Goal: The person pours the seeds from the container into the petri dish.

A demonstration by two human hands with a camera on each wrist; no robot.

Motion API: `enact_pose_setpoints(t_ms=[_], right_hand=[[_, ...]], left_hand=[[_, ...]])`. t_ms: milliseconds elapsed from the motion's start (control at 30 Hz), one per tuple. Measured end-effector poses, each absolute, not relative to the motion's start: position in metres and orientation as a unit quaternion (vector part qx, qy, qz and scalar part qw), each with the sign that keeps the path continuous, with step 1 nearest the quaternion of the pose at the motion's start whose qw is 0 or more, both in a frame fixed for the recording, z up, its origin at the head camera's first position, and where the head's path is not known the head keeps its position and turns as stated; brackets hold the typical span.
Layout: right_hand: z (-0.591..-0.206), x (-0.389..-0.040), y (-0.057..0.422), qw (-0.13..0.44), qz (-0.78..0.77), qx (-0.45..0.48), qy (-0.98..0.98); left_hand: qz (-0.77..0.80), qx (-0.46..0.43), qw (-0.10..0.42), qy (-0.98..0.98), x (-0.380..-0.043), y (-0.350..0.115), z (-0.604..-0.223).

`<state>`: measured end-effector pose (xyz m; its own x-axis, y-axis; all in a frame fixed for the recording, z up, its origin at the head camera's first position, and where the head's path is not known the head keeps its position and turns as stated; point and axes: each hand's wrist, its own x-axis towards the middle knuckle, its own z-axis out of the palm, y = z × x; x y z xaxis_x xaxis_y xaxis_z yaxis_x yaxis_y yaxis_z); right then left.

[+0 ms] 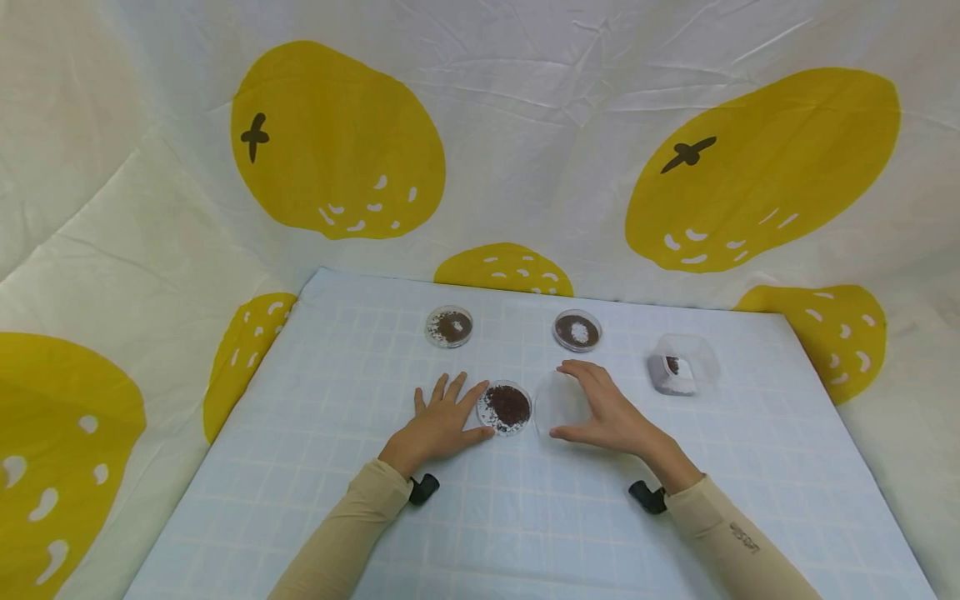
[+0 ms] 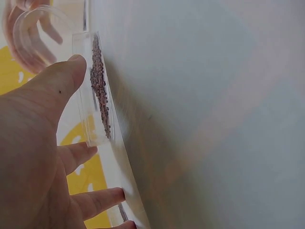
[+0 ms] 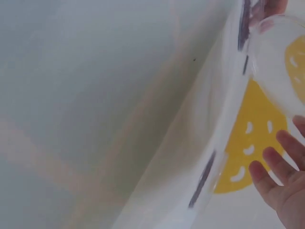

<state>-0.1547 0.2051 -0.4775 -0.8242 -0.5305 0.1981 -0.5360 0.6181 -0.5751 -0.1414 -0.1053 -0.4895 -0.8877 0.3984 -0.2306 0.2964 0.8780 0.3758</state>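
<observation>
A clear petri dish [image 1: 506,407] of dark brown grains over white bits rests on the light blue table. My left hand [image 1: 441,423] holds it by the side between thumb and index finger, while the other fingers spread out on the cloth. In the left wrist view the dish [image 2: 98,90] appears edge-on, its grains heaped in the middle. Just right of it, my right hand [image 1: 600,408] grips a clear round lid [image 1: 558,404] at the rim, thumb and index finger apart around it. The lid [image 3: 271,62] is tilted up in the right wrist view, with the other fingers loosely spread.
Behind my hands stand two more petri dishes, one [image 1: 449,326] with brown and white contents at left, another [image 1: 577,331] with a white patch on brown. At right is a small clear plastic container [image 1: 671,377] with white and brown contents. White cloth with yellow fruit prints surrounds the table.
</observation>
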Motion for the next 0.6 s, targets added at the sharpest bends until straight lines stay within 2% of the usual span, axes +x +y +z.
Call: enact_pose_setpoints(t_ms=[233,600], right_hand=[[-0.473,-0.157,0.191,0.001,0.339,0.314,-0.887],[-0.473,-0.162,0.164,-0.046,0.357,0.314,-0.879]], left_hand=[[0.166,0.178,0.155,0.958,-0.142,-0.105,-0.492],[0.161,0.177,0.156,0.958,-0.143,-0.104,-0.492]])
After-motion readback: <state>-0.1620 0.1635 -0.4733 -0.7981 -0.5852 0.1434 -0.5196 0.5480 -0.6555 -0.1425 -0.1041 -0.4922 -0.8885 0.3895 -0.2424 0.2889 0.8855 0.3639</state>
